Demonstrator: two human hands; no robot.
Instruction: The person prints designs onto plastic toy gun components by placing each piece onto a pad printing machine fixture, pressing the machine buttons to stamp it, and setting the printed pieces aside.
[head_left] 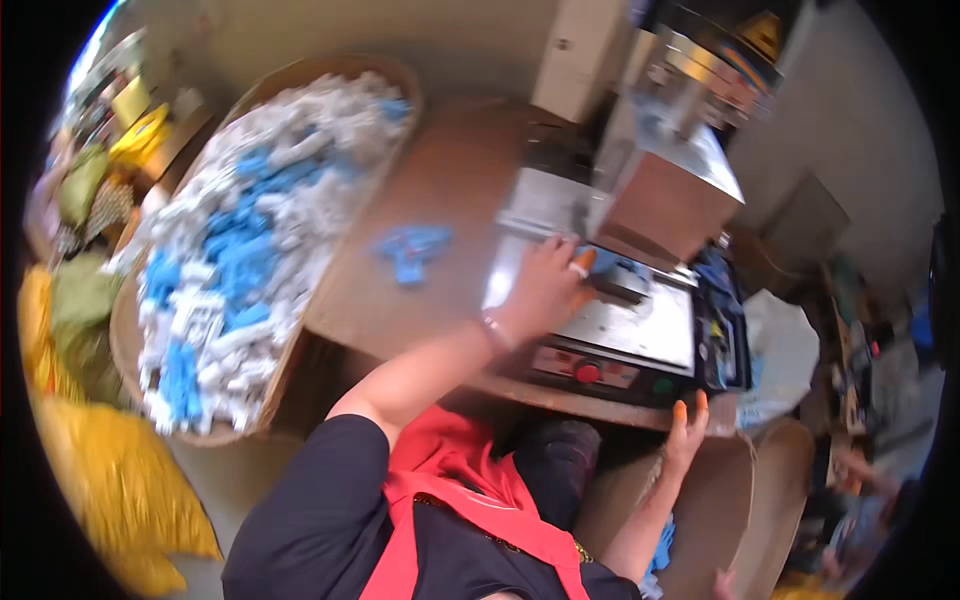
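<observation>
Left grip (545,285) flat on machine plate (640,325), right grip (688,425) open, empty

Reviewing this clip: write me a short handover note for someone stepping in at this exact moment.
Left hand: flat on the metal plate of the benchtop machine, fingers at a blue part under its head.
Right hand: open, empty, at the table's front edge by the red button.
One loose blue part lies on the table; the basket of blue and white parts looks full.
Done count: cannot tell.
</observation>
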